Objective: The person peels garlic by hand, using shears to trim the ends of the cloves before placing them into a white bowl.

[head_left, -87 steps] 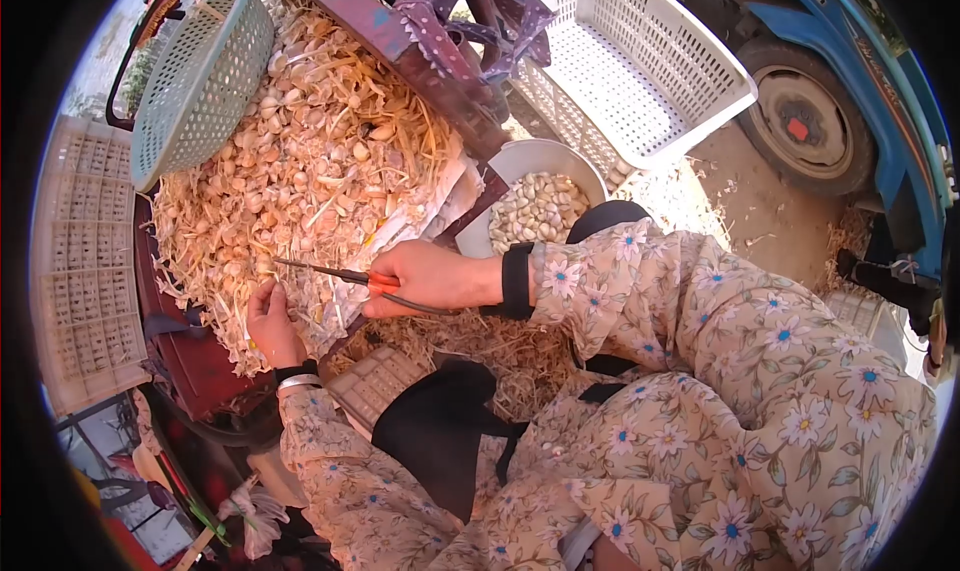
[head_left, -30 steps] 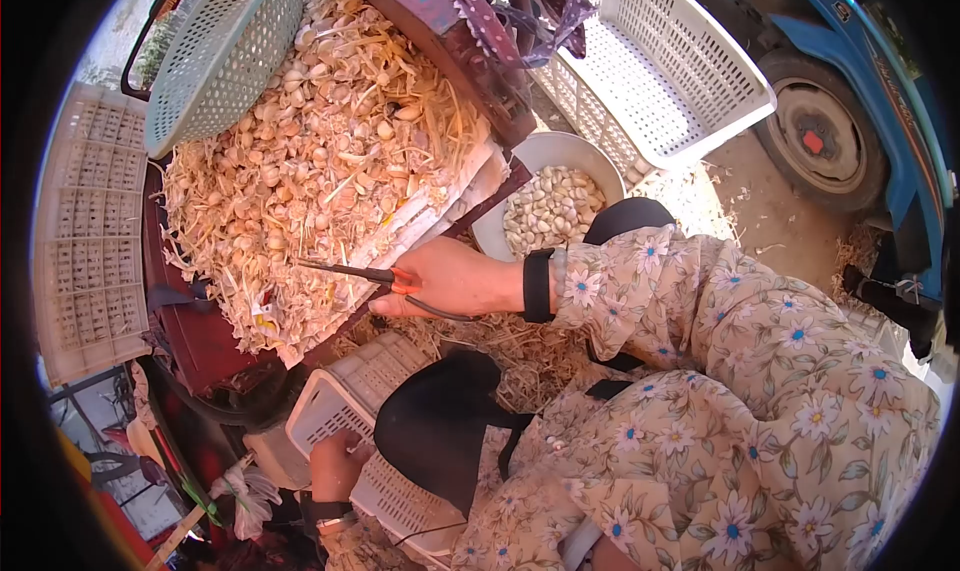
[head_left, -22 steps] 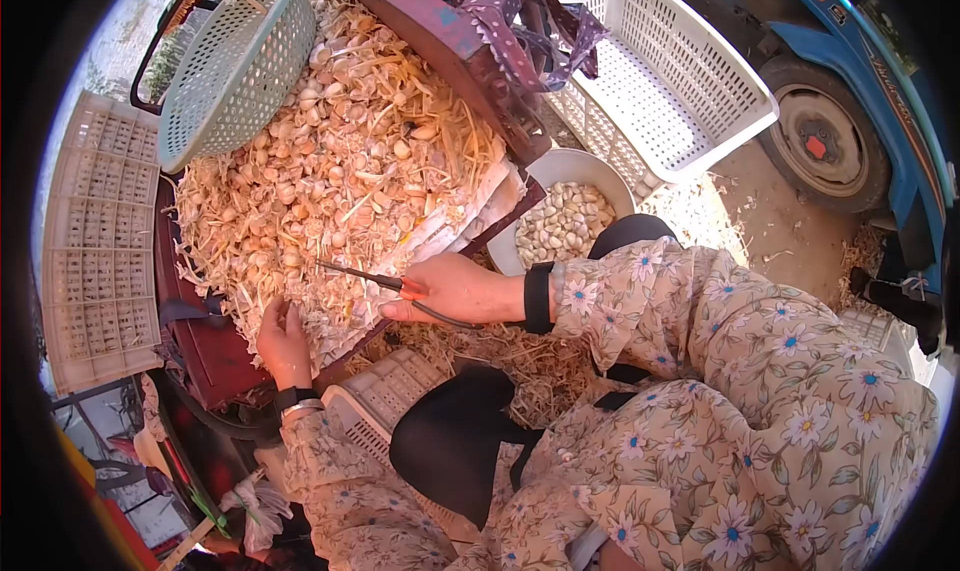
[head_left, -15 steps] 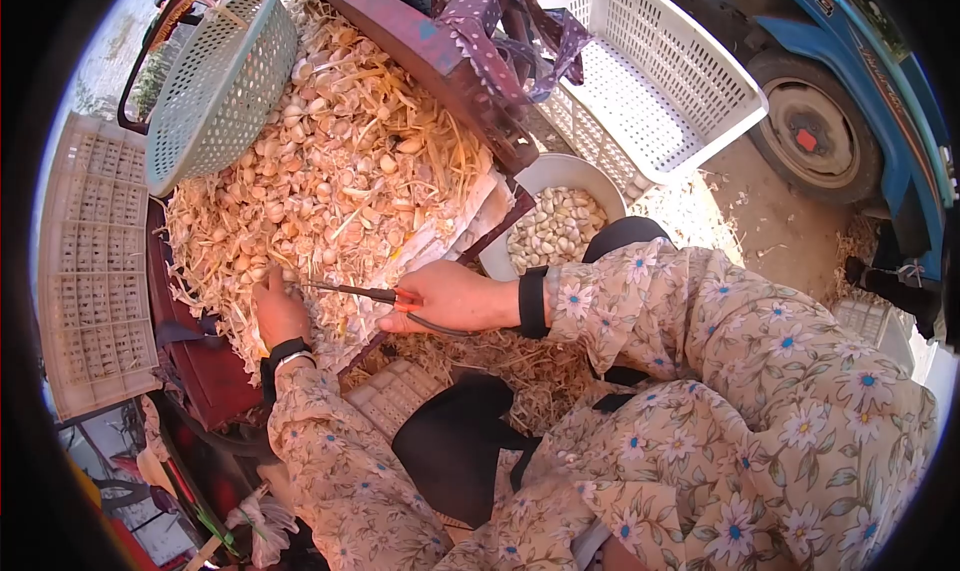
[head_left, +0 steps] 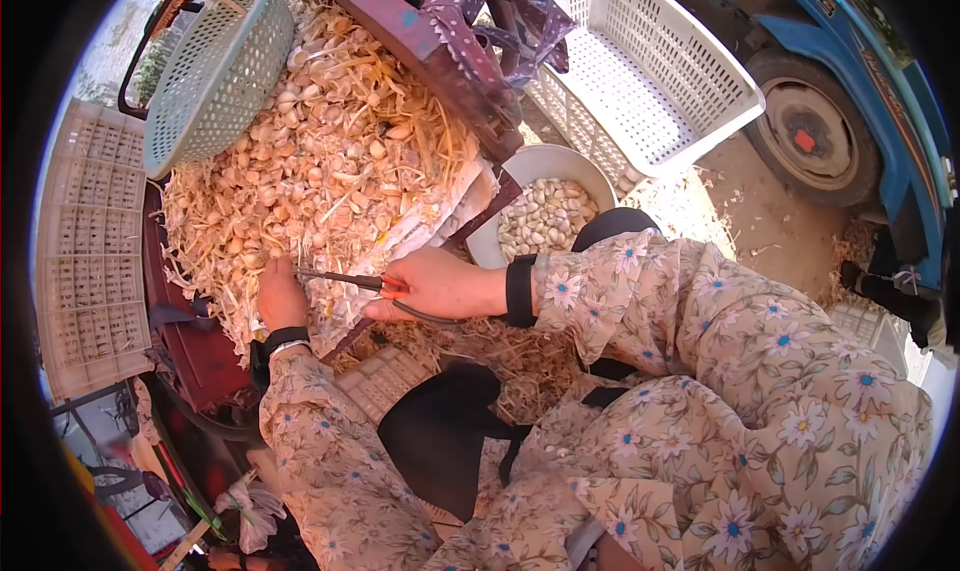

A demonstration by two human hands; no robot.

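Note:
A heap of garlic bulbs and dry stalks [head_left: 330, 151] covers the table in front of me. My right hand [head_left: 435, 283] is closed around the handles of scissors [head_left: 345, 278], whose blades point left toward my other hand. At the heap's near left edge, my left hand [head_left: 281, 293] has its fingers drawn together beside the blade tips; what they hold, if anything, is too small to make out. Beyond my right wrist, a pale bucket [head_left: 596, 171] contains trimmed garlic [head_left: 545, 216].
A green perforated basket [head_left: 215, 81] leans at the heap's upper left. Pale crates stand at the far left [head_left: 95, 251] and upper right [head_left: 660, 71]. A blue vehicle [head_left: 900, 91] with a wheel [head_left: 805, 136] is at the right. Stalk scraps [head_left: 530, 361] lie below.
My left hand has shifted slightly, its fingers now closer to the scissor tips. The whole view has moved a little, with the heap and bucket appearing slightly farther left and up.

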